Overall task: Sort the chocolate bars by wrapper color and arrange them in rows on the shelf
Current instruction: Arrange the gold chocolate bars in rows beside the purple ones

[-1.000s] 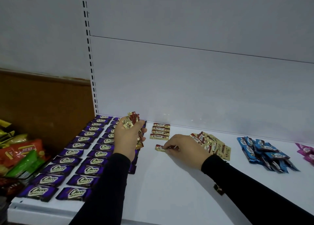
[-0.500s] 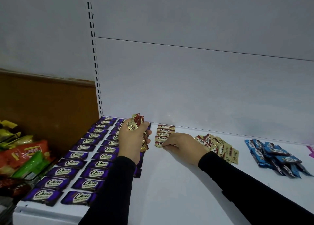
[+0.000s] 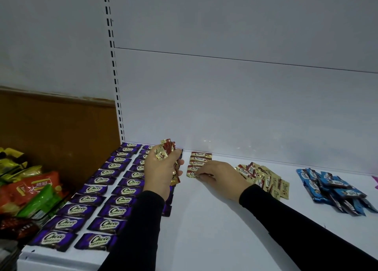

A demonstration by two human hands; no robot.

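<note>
My left hand [image 3: 161, 171] grips a bunch of gold-and-red chocolate bars [image 3: 166, 150], held upright above the white shelf [image 3: 204, 229]. My right hand [image 3: 219, 177] pinches a single gold bar [image 3: 191, 174] lying flat at the near end of a short gold row [image 3: 199, 159] that runs to the back wall. Purple bars [image 3: 114, 180] lie in neat rows on the shelf's left part; my left arm hides some of them. A loose heap of gold bars [image 3: 263, 179] lies right of my right hand. Further right sits a pile of blue bars [image 3: 335, 191].
A bit of pink wrapper [image 3: 376, 181] shows at the right edge. Left of the shelf, below a brown panel [image 3: 61, 131], are mixed snack bags [image 3: 30, 188] in orange, green and yellow. A slotted upright [image 3: 114, 66] runs up the back wall.
My right hand slid the single gold bar back along the shelf until it joined the near end of the gold row. My left hand kept its bunch.
</note>
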